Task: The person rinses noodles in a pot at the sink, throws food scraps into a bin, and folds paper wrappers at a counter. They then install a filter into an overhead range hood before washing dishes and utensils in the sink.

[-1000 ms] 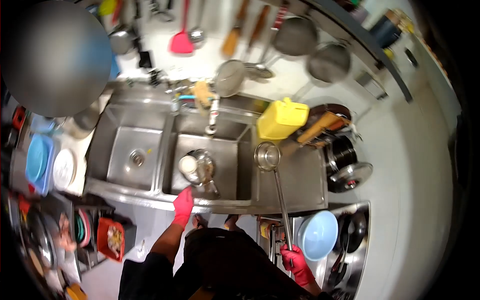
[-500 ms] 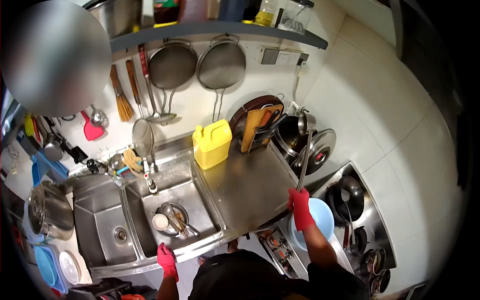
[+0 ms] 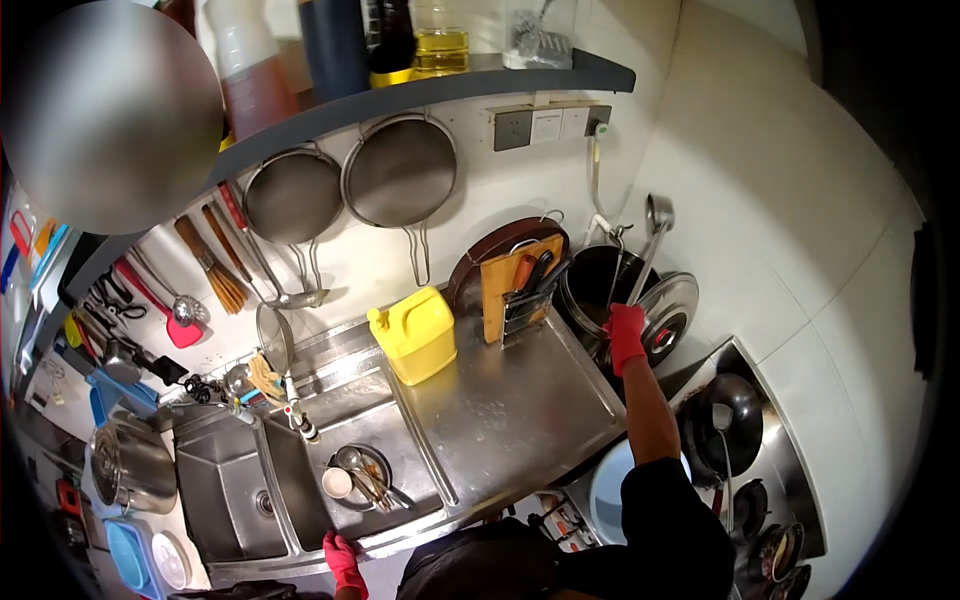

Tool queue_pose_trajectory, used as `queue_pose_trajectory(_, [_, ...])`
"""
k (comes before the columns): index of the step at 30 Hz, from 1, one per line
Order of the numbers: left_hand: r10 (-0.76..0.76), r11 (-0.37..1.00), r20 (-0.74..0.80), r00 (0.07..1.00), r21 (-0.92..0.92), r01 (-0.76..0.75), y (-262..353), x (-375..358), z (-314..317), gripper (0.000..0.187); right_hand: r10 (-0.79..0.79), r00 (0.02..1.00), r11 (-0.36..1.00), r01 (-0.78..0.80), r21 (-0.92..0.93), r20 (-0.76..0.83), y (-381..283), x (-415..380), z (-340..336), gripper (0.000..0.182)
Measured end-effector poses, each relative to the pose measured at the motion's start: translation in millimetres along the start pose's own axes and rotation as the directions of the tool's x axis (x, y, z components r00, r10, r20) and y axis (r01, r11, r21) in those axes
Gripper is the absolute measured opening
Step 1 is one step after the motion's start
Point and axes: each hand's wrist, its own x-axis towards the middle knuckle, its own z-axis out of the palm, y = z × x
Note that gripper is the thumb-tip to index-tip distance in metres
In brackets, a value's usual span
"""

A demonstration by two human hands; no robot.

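Note:
My right hand (image 3: 625,335), in a red glove, is closed around the handle of a long metal ladle (image 3: 659,213). The ladle's cup points up, against the tiled wall. Just beside the hand are a deep metal pot (image 3: 590,275) and a round lid with a red knob (image 3: 680,315). My left hand (image 3: 343,562), also red-gloved, rests by the front rim of the sink (image 3: 385,540); its fingers look loosely extended with nothing in them. A pan with a white cup, ladle and other utensils (image 3: 358,478) lies in the right-hand basin.
On the steel counter stand a yellow jerrycan (image 3: 413,338) and a rack with a cutting board and knives (image 3: 525,285). Strainers (image 3: 400,172) hang below a shelf (image 3: 440,92) of bottles. A blue basin (image 3: 610,490) and woks (image 3: 725,425) are at the right.
My right hand has reached forward with the ladle, away from above the blue basin to beside the pot and lid. The head view has shifted. My left hand remains near the sink rim.

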Motion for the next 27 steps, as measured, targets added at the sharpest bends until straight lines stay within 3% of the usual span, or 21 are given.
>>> queue_pose_trajectory(4, [0.065, 0.983, -0.028, 0.997, 0.176, -0.059, -3, -3, 3, 0.039, -0.039, 0.997, 0.990, 0.029, 0.136, 0.070, 14, -61, -9, 0.019])
queue_pose_trajectory(7, [0.071, 0.959, -0.029, 0.997, 0.276, -0.061, 9, -7, 11, 0.040, -0.119, 0.986, 0.960, 0.085, 0.265, 0.113, 83, -96, -10, 0.017])
queue_pose_trajectory(9, [0.126, 0.961, -0.062, 0.990, 0.254, -0.107, 10, -8, 18, 0.045, 0.125, 0.980, 0.983, -0.143, 0.114, 0.156, 96, -149, -22, 0.017])
queue_pose_trajectory(11, [0.183, 0.925, -0.026, 0.983, 0.342, -0.164, 8, -3, 17, 0.046, 0.204, 0.962, 0.978, -0.207, 0.002, 0.181, 114, -182, -28, 0.018])
queue_pose_trajectory(12, [0.206, 0.903, -0.005, 0.979, 0.387, -0.188, 6, -3, 16, 0.046, 0.196, 0.966, 0.980, -0.196, -0.012, 0.170, 129, -188, -33, 0.019])
queue_pose_trajectory(15, [0.174, 0.954, -0.017, 0.985, 0.253, -0.164, 5, -3, 20, 0.047, 0.172, 0.973, 0.985, -0.172, -0.010, 0.153, 197, -192, -32, 0.019])
queue_pose_trajectory(18, [0.124, 0.976, -0.013, 0.992, 0.181, -0.120, 1, -3, 20, 0.048, 0.211, 0.971, 0.972, -0.197, -0.127, 0.111, 218, -193, -33, 0.022])
queue_pose_trajectory(21, [0.051, 0.995, -0.055, 0.997, 0.090, -0.046, 3, -10, 28, 0.045, -0.130, 0.990, 0.882, 0.144, -0.448, 0.062, 243, -187, -36, 0.026])
queue_pose_trajectory(22, [0.048, 0.998, -0.077, 0.996, 0.052, -0.044, -4, -9, 28, 0.044, -0.142, 0.987, 0.863, 0.160, -0.478, 0.073, 239, -189, -36, 0.029])
queue_pose_trajectory(24, [0.040, 0.974, -0.012, 0.999, 0.223, -0.037, -17, -1, 20, 0.045, -0.166, 0.979, 0.818, 0.206, -0.537, 0.122, 223, -196, -39, 0.038])
queue_pose_trajectory(26, [-0.067, 0.990, -0.012, 0.998, 0.124, 0.068, -22, -2, 19, 0.044, -0.040, 0.976, 0.737, 0.174, -0.653, 0.215, 222, -193, -43, 0.046])
queue_pose_trajectory(27, [-0.047, 0.982, -0.017, 0.999, 0.181, 0.049, -19, -1, 17, 0.044, -0.002, 0.973, 0.731, 0.160, -0.664, 0.232, 233, -186, -45, 0.049])
